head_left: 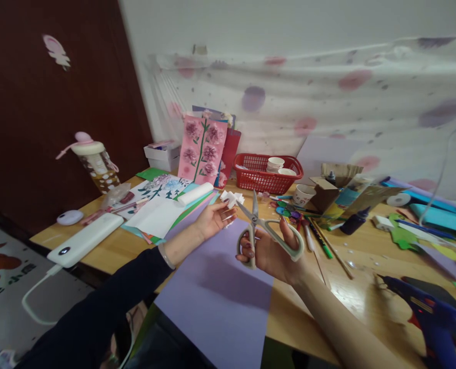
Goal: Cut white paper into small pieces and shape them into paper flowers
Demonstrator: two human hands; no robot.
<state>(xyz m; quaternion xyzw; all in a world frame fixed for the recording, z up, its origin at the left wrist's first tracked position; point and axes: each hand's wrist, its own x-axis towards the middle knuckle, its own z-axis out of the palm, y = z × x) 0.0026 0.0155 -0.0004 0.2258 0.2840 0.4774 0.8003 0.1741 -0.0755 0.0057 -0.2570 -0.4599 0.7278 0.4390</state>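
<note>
while the right hand (272,253) holds the scissors (254,219) above the purple sheet (223,307), fingers through the loops, likely to steer the parted blades, the left hand (211,220) curls half open by the white paper (232,198) near the sheet's far edge; whether it grips that is unclear.

Dim, soft indoor light, faint shadow across purple paper (216,302) — glare on table (353,305), edges stretched, blurred

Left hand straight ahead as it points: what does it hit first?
The left hand would likely meet the scissors first, at the open blades; depth between them is unclear.
</note>
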